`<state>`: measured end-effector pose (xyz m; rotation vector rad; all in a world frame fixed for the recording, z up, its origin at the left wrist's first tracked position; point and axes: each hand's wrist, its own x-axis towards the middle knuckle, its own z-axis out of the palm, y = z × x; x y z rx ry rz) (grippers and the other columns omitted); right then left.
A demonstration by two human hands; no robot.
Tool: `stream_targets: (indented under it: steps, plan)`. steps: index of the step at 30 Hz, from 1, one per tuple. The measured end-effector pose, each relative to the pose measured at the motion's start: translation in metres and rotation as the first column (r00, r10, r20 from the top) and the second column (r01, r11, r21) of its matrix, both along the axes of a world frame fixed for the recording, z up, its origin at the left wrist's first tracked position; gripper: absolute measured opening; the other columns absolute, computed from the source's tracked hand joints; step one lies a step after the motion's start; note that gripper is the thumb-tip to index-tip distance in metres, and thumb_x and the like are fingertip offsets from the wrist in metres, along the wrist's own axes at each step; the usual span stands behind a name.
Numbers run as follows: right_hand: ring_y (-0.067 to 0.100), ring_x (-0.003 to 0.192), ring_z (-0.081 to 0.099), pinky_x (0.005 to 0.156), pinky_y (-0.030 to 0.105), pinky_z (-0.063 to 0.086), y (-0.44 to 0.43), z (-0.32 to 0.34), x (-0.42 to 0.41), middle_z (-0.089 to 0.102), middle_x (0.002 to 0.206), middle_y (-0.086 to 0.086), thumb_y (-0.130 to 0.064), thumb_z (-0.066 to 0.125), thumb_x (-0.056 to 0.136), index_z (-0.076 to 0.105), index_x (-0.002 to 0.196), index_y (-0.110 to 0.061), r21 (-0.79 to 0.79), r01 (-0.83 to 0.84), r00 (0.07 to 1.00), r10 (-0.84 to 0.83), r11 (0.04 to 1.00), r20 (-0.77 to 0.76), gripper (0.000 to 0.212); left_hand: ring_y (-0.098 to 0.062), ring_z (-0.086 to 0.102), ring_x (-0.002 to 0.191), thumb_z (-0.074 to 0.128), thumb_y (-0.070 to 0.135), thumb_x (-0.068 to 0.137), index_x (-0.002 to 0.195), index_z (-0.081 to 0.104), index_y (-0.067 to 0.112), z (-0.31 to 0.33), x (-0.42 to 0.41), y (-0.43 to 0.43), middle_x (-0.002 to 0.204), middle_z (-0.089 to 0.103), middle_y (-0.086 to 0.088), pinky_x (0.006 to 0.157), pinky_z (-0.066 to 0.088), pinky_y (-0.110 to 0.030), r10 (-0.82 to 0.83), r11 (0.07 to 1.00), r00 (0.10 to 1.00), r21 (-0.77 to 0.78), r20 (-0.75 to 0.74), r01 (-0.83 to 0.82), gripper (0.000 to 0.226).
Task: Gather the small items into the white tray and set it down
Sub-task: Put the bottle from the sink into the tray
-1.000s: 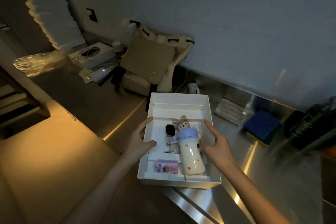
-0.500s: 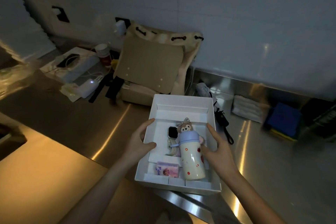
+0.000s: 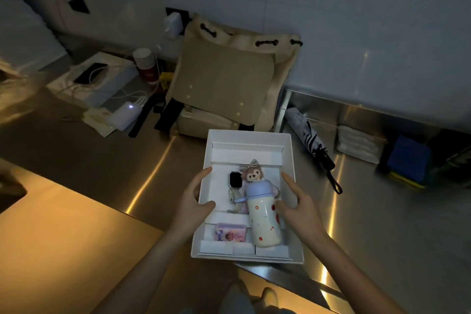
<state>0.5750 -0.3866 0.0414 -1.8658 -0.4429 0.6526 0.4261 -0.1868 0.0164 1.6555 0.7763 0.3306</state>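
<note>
The white tray (image 3: 248, 139) is held over the steel counter's front corner. My left hand (image 3: 193, 201) grips its left wall, thumb inside. My right hand (image 3: 297, 208) grips the right wall, thumb against the bottle. Inside lie a cream bottle with a lilac cap (image 3: 263, 219), a small plush bear with a bow (image 3: 253, 173), a smartwatch (image 3: 235, 180) and a pink tissue pack (image 3: 230, 232).
A beige backpack (image 3: 224, 84) leans on the wall just behind the tray. A folded umbrella (image 3: 312, 143), white towel (image 3: 359, 144) and blue sponge (image 3: 409, 158) lie to the right. A tissue box with a phone (image 3: 94, 75), paper cups (image 3: 145, 61) and a charger (image 3: 126, 112) sit at the left.
The view has swung right and down. Both hands keep their hold on the tray, and the umbrella has come into sight beside it.
</note>
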Motion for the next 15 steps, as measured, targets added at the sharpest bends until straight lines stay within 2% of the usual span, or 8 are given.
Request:
stream_targets:
  steps: [2, 5, 8, 12, 15]
  plan:
    - [-0.033, 0.079, 0.045, 0.060, -0.002, 0.041, -0.002, -0.002, -0.001, 0.048, 0.125, -0.013, 0.002, 0.060, 0.086, 0.035, 0.145, -0.027, -0.021, -0.034, 0.999, 0.035, 0.999, 0.018, 0.070, 0.003, 0.059, 0.105, 0.064, -0.010, 0.076, 0.133, 0.046, 0.039, -0.005, -0.011, -0.007, 0.120, 0.055, 0.028, 0.077, 0.055, -0.020, 0.033, 0.999, 0.999, 0.006, -0.020, -0.033, 0.077]
    - [-0.024, 0.071, 0.053, 0.057, 0.003, 0.044, -0.004, -0.006, -0.001, 0.050, 0.121, -0.015, 0.001, 0.060, 0.087, 0.035, 0.145, -0.027, -0.040, -0.088, 0.996, 0.088, 0.995, 0.004, 0.069, 0.008, 0.058, 0.105, 0.067, -0.009, 0.075, 0.131, 0.046, 0.042, -0.013, -0.024, -0.016, 0.111, 0.054, 0.044, 0.081, 0.055, -0.022, 0.060, 0.998, 0.997, 0.032, -0.056, -0.058, 0.078]
    - [-0.018, 0.082, 0.056, 0.059, 0.005, 0.045, -0.003, -0.011, 0.001, 0.052, 0.127, -0.009, 0.001, 0.060, 0.086, 0.036, 0.146, -0.028, -0.057, -0.114, 0.993, 0.115, 0.992, -0.001, 0.071, 0.007, 0.059, 0.104, 0.067, -0.007, 0.076, 0.133, 0.044, 0.043, -0.014, -0.024, -0.018, 0.111, 0.053, 0.045, 0.083, 0.055, -0.026, 0.072, 0.997, 0.995, 0.040, -0.070, -0.069, 0.079]
    - [-0.012, 0.089, 0.052, 0.060, 0.005, 0.046, -0.006, -0.014, 0.008, 0.052, 0.118, -0.015, -0.002, 0.062, 0.086, 0.034, 0.146, -0.031, -0.062, -0.157, 0.988, 0.156, 0.986, -0.008, 0.072, 0.006, 0.059, 0.101, 0.069, -0.002, 0.076, 0.132, 0.042, 0.048, -0.011, -0.025, -0.022, 0.108, 0.054, 0.044, 0.080, 0.055, -0.027, 0.084, 0.995, 0.993, 0.056, -0.086, -0.079, 0.080]
    - [-0.013, 0.077, 0.059, 0.058, 0.005, 0.045, -0.012, -0.017, 0.009, 0.050, 0.123, -0.015, -0.007, 0.063, 0.085, 0.035, 0.145, -0.034, -0.085, -0.167, 0.986, 0.167, 0.982, -0.001, 0.072, 0.011, 0.059, 0.097, 0.071, -0.002, 0.076, 0.128, 0.042, 0.051, -0.012, -0.033, -0.035, 0.106, 0.054, 0.040, 0.074, 0.056, -0.022, 0.119, 0.992, 0.988, 0.063, -0.100, -0.113, 0.080]
